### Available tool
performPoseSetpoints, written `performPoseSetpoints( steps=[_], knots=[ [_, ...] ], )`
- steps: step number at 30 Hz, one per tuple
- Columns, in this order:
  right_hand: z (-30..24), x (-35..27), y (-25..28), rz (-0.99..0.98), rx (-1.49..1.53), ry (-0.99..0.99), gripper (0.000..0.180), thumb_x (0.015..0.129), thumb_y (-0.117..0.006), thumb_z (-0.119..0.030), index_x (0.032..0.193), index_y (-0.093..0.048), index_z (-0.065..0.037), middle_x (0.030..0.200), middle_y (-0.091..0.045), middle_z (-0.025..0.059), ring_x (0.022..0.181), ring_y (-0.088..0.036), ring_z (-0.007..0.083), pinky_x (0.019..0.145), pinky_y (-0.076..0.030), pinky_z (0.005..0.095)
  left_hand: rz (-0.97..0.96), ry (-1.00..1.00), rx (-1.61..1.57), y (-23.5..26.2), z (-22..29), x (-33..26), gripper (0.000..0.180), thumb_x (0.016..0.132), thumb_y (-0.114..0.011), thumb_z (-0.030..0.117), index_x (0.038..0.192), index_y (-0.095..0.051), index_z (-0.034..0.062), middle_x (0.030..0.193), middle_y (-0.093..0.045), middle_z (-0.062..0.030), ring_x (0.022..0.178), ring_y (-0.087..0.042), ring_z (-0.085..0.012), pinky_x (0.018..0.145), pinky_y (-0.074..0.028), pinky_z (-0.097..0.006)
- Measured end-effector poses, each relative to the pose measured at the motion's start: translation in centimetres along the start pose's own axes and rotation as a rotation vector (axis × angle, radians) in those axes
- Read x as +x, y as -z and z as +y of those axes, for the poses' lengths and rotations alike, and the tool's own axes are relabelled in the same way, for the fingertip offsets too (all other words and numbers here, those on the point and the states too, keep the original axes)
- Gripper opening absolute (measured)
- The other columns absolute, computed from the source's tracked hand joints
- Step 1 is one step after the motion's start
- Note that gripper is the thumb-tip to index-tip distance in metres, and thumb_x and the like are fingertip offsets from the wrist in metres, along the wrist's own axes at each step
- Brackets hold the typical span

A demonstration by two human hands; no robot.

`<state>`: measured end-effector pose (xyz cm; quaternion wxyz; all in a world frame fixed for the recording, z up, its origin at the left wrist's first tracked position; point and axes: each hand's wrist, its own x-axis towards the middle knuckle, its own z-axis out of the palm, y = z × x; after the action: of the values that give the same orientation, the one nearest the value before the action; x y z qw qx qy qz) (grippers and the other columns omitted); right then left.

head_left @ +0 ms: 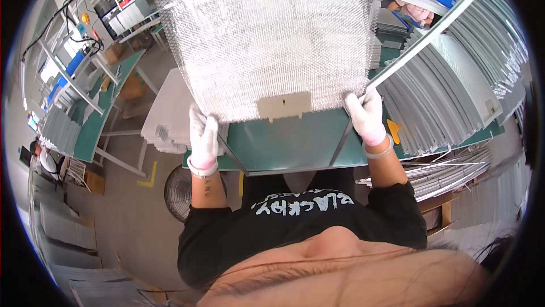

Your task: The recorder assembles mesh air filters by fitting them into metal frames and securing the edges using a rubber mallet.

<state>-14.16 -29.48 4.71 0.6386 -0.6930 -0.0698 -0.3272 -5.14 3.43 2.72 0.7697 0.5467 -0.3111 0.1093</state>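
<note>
Silver honeycomb-patterned mesh panel (pixel 267 40), beige tab (pixel 284 105), white gloves (pixel 203 137), green table (pixel 295 142), yellow floor mark (pixel 150 177).

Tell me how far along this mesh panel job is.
Done: finished panels stacked at right. In hand: left hand and right hand hold a mesh panel over the bench, a metal strip at its right edge. Left: flat sheets stacked left.

Factory floor: workbenches (pixel 295 142), stacked metal strips (pixel 431 97).

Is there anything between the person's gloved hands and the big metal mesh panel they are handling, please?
Nothing visible. The left hand grips the lower left corner of the mesh panel directly, and the right hand grips its lower right corner, where a metal frame strip also runs up from that hand.
</note>
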Motion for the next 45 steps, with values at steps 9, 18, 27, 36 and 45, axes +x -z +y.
performPoseSetpoints(
  steps=[9,18,27,36,45],
  knots=[
    [3.0,2.3,-0.6,0.255,-0.122,0.110,0.015,0.090,-0.066,-0.005,0.103,-0.064,0.002,0.077,-0.062,-0.0050,0.057,-0.042,-0.0022,0.050,-0.032,0.0175,0.013,-0.056,0.018,-2.6,-5.8,4.8,0.019,0.093,-0.057,0.000,0.112,-0.059,-0.0006,0.083,-0.059,0.0057,0.069,-0.047,-0.0005,0.061,-0.037,-0.017],
    [11.4,1.5,1.8,0.083,-0.018,0.010,0.018,0.089,-0.061,-0.005,0.105,-0.066,0.001,0.089,-0.068,0.0010,0.080,-0.058,0.0067,0.071,-0.049,0.0257,0.021,0.023,0.154,-1.8,-12.2,3.6,0.019,0.089,-0.065,0.002,0.107,-0.059,-0.0006,0.085,-0.064,0.0016,0.069,-0.053,-0.0026,0.062,-0.044,-0.019],
    [8.3,2.6,3.6,-0.051,0.122,0.032,0.041,0.085,-0.062,-0.004,0.124,-0.053,0.004,0.111,-0.065,0.0058,0.099,-0.060,0.0135,0.089,-0.048,0.0287,-0.065,0.090,-0.015,-1.5,-9.5,4.4,0.027,0.088,-0.066,0.003,0.113,-0.057,-0.0019,0.097,-0.066,-0.0017,0.080,-0.058,-0.0061,0.069,-0.047,-0.021],
    [6.1,4.7,0.8,0.230,-0.239,0.016,0.016,0.089,-0.068,-0.008,0.080,-0.056,-0.003,0.061,-0.047,-0.0082,0.054,-0.038,0.0016,0.049,-0.032,0.0207,0.033,-0.010,-0.064,-2.6,-8.8,7.0,0.019,0.086,-0.063,-0.006,0.104,-0.060,-0.0013,0.096,-0.064,-0.0025,0.083,-0.057,-0.0057,0.075,-0.047,-0.022],
    [11.1,1.9,1.7,0.100,-0.053,-0.126,0.018,0.093,-0.062,-0.008,0.107,-0.061,0.002,0.096,-0.067,0.0037,0.085,-0.059,0.0080,0.079,-0.048,0.0247,-0.038,0.111,0.105,-0.7,-11.7,2.5,0.016,0.087,-0.063,-0.004,0.103,-0.063,-0.0021,0.089,-0.065,-0.0006,0.077,-0.058,-0.0055,0.070,-0.046,-0.021]
  ],
)
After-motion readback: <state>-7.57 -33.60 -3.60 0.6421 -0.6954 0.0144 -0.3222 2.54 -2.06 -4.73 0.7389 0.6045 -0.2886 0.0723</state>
